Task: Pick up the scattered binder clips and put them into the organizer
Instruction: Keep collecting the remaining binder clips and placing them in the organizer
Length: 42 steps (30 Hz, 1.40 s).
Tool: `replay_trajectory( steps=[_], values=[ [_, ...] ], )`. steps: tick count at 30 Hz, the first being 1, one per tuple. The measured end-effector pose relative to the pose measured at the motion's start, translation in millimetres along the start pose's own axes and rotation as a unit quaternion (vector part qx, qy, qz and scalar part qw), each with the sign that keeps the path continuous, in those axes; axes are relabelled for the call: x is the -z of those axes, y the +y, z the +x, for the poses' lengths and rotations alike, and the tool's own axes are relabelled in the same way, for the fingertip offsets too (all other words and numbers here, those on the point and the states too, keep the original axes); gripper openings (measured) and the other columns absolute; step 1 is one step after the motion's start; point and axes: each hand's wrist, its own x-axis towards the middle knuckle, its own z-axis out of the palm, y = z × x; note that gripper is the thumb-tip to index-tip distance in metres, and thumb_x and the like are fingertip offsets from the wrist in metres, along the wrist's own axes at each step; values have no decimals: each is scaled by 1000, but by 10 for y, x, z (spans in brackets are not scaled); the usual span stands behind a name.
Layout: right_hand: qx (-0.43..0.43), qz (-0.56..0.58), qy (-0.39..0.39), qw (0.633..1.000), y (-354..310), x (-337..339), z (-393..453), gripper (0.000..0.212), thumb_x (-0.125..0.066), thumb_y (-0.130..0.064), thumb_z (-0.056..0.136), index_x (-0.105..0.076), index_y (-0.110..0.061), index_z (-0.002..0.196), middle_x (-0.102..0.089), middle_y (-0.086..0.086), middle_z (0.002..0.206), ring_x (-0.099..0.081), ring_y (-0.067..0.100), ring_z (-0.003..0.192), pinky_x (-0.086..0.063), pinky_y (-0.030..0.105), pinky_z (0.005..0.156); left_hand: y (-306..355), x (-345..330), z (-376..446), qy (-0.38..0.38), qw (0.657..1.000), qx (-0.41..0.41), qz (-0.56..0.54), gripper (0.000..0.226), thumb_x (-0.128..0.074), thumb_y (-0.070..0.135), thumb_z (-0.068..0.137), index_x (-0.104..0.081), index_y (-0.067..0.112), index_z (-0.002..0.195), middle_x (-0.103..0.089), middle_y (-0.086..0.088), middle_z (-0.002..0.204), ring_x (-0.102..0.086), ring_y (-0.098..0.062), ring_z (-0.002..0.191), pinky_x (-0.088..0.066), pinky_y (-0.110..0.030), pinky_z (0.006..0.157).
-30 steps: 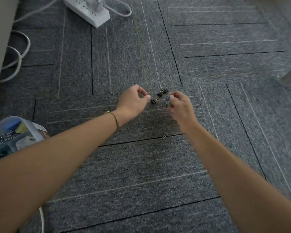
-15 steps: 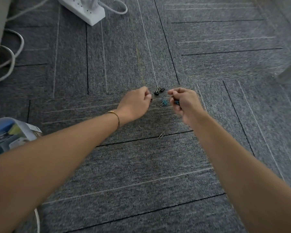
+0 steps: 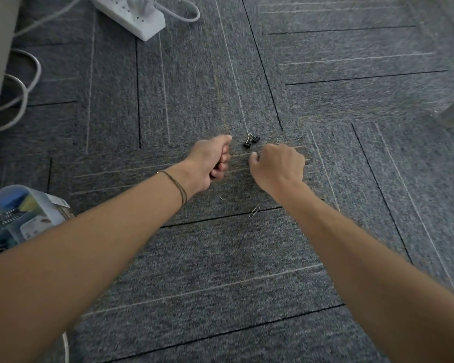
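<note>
Organizer [image 3: 24, 218] at the carpet's [image 3: 247, 258] left edge: blue and yellow items, metal clips, contents partly hidden. Left hand [image 3: 210, 161] and right hand [image 3: 278, 166] both fisted; holdings can't be told. Two black binder clips [image 3: 250, 141] lie mid-carpet just beyond them.

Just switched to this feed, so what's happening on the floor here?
A person is gathering binder clips off the carpet. Both the left hand and right hand are closed into fists; what they hold is hidden. Two black binder clips lie just beyond them. The organizer sits at the left edge.
</note>
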Motion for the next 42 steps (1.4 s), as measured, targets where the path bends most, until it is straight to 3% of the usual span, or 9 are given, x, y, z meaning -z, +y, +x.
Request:
replay_trajectory(
  steps=[6, 9, 12, 23, 26, 29, 32, 35, 42],
  values=[
    [-26, 208, -36, 977, 130, -48, 29, 40, -54, -33, 93, -46, -17, 57, -41, -4, 50, -33, 11, 42, -27, 20, 44, 16, -74, 75, 95, 938, -140, 303, 37, -62, 51, 97, -53, 18, 83, -53, 3, 68, -44, -14, 53, -37, -27, 51],
    [-130, 598, -91, 786, 227, 80, -26, 32, -49, -18, 94, -46, -18, 63, -40, -5, 51, -27, 8, 40, -22, 20, 37, 33, -175, 97, 127, 869, -190, 438, 35, -66, 56, 92, -56, 23, 95, -60, 6, 78, -51, -11, 62, -41, -27, 57],
    [-127, 783, -101, 600, 318, 278, -160, 27, -35, -14, 92, -48, -13, 69, -39, -1, 53, -25, 15, 44, -18, 26, 38, 57, -268, 146, 124, 816, -217, 521, 41, -66, 62, 89, -53, 25, 101, -59, 8, 79, -56, -12, 69, -40, -31, 58],
    [-293, 838, -145, 436, 451, 402, 52, 49, -49, -38, 105, -42, -20, 60, -33, -7, 52, -23, 7, 39, -15, 21, 38, 42, -361, 319, 149, 730, -259, 614, 27, -52, 42, 104, -55, 16, 110, -64, -2, 91, -58, -23, 82, -42, -36, 67],
    [-300, 780, -164, 525, 444, 318, 127, 35, -50, -30, 105, -52, -14, 75, -41, -5, 55, -28, 6, 40, -20, 20, 36, 52, -334, 269, 97, 832, -236, 493, 20, -45, 30, 107, -59, 16, 104, -60, 2, 81, -56, -18, 71, -39, -29, 57],
    [-200, 578, -141, 779, 316, 282, 179, 10, -51, -20, 105, -56, -11, 103, -52, -4, 76, -43, 5, 53, -37, 18, 42, 63, -282, 124, -28, 981, -133, 135, 24, -37, 19, 105, -55, 12, 92, -46, 2, 59, -40, -15, 51, -28, -23, 39],
    [-62, 343, -93, 933, 178, 203, 256, 20, -54, -23, 103, -52, -12, 120, -63, -1, 96, -58, 11, 70, -50, 27, 59, 58, -197, -38, -145, 979, -46, -136, 30, -30, 19, 98, -50, 14, 76, -41, 1, 55, -38, -13, 48, -23, -21, 36],
    [9, 187, -71, 980, 78, 105, 288, 23, -56, -28, 102, -48, -13, 117, -68, 7, 95, -62, 24, 78, -52, 43, 67, 33, -154, -89, -146, 971, -11, -187, 33, -34, 25, 96, -49, 14, 68, -48, -2, 61, -45, -14, 51, -24, -20, 35],
    [27, 99, -13, 995, 33, -3, 306, 17, -49, -24, 105, -46, -9, 114, -65, 8, 83, -60, 29, 71, -43, 38, 59, -44, -61, -140, -53, 982, 49, -176, 36, -40, 25, 99, -45, 17, 65, -48, 0, 59, -41, -11, 45, -19, -18, 32]
  ],
)
